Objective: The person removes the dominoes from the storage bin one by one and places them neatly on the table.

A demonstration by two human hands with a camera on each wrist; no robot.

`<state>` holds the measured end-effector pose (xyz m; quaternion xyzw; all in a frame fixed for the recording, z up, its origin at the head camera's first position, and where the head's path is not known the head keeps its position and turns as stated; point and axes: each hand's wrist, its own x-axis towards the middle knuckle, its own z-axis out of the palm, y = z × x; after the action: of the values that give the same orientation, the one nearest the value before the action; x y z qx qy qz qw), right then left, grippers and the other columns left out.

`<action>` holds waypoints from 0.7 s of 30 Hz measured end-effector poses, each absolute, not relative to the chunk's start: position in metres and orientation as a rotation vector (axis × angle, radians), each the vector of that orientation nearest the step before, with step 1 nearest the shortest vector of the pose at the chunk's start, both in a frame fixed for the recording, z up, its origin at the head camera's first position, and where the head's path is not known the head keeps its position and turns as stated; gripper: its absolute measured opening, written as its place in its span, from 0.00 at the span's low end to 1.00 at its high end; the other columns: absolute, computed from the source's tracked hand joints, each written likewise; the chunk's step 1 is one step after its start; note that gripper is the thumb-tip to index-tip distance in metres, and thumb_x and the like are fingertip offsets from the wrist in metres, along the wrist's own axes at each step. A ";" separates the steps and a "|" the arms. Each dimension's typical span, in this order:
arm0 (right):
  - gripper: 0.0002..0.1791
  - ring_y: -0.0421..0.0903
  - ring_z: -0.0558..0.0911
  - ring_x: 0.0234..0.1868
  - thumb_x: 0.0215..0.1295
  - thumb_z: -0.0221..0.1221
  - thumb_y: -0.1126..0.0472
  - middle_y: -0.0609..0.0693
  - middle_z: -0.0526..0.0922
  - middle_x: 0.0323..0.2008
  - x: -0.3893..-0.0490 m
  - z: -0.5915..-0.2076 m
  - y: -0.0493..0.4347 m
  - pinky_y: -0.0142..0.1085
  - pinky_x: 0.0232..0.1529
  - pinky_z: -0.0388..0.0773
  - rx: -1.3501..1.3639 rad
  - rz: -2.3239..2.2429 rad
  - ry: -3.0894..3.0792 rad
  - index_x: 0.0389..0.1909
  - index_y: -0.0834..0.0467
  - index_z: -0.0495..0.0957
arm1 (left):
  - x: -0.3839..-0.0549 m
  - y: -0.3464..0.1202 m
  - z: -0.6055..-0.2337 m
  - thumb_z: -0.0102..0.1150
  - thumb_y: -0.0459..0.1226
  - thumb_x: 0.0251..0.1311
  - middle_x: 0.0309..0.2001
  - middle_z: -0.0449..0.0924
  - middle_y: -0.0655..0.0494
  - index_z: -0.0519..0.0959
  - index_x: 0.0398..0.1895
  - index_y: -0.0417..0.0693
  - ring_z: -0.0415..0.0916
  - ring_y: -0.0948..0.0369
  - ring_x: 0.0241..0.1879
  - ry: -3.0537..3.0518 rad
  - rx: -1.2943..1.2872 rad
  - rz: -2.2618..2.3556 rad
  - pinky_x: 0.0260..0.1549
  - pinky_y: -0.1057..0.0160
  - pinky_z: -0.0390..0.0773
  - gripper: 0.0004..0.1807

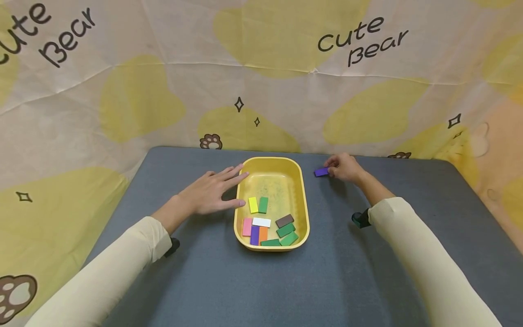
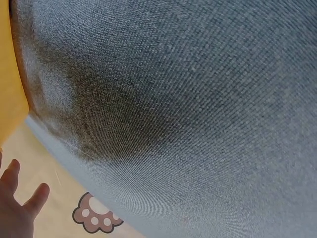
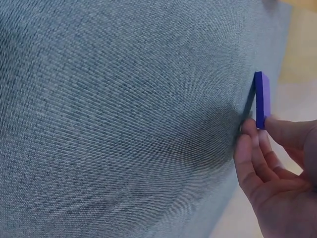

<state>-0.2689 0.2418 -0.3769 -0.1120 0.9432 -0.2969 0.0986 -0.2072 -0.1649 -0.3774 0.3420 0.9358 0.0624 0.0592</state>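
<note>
My right hand [image 1: 344,168] pinches one end of a flat purple block [image 1: 321,172], just right of the yellow tray's far end. In the right wrist view the purple block [image 3: 262,100] sticks out from between thumb and fingertips, close over the cloth. My left hand [image 1: 210,190] spreads its straight fingers over the left rim of the yellow tray [image 1: 305,206]. Inside the tray lie a yellow block [image 1: 253,205], a white block [image 1: 261,222], a pink block [image 1: 247,227], an orange block [image 1: 263,234], a brown block [image 1: 284,220], another purple block [image 1: 254,235] and several green blocks [image 1: 285,230].
A grey cloth-covered table [image 1: 286,286] bears the tray near its middle. Behind it hangs a printed fabric backdrop [image 1: 265,45] with yellow patches and lettering, meeting the table's back edge.
</note>
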 end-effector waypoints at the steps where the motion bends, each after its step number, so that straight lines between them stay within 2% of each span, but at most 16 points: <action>1: 0.12 0.52 0.82 0.34 0.67 0.54 0.73 0.63 0.85 0.34 -0.269 -0.378 0.242 0.36 0.33 0.74 -0.328 -0.877 2.791 0.47 0.73 0.80 | -0.207 -0.165 -0.378 0.37 0.72 0.64 0.80 0.40 0.59 0.48 0.81 0.62 0.48 0.51 0.77 2.835 1.037 0.189 0.64 0.39 0.59 0.47; 10: 0.12 0.50 0.82 0.34 0.70 0.54 0.71 0.60 0.85 0.32 -0.268 -0.379 0.243 0.35 0.33 0.74 -0.296 -0.850 2.789 0.46 0.74 0.81 | -0.208 -0.164 -0.378 0.36 0.72 0.64 0.80 0.40 0.59 0.47 0.81 0.63 0.48 0.51 0.77 2.836 1.037 0.199 0.64 0.39 0.60 0.47; 21: 0.14 0.54 0.83 0.38 0.71 0.53 0.70 0.65 0.85 0.36 -0.267 -0.370 0.242 0.39 0.38 0.80 -0.324 -0.857 2.722 0.49 0.78 0.79 | -0.208 -0.163 -0.378 0.36 0.72 0.63 0.80 0.40 0.58 0.47 0.81 0.62 0.47 0.52 0.77 2.830 1.013 0.175 0.65 0.40 0.60 0.47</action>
<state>-0.2671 0.2424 -0.3705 -0.1119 0.9391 -0.2958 0.1343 -0.2082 -0.1627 -0.3775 0.3356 0.9380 0.0580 0.0652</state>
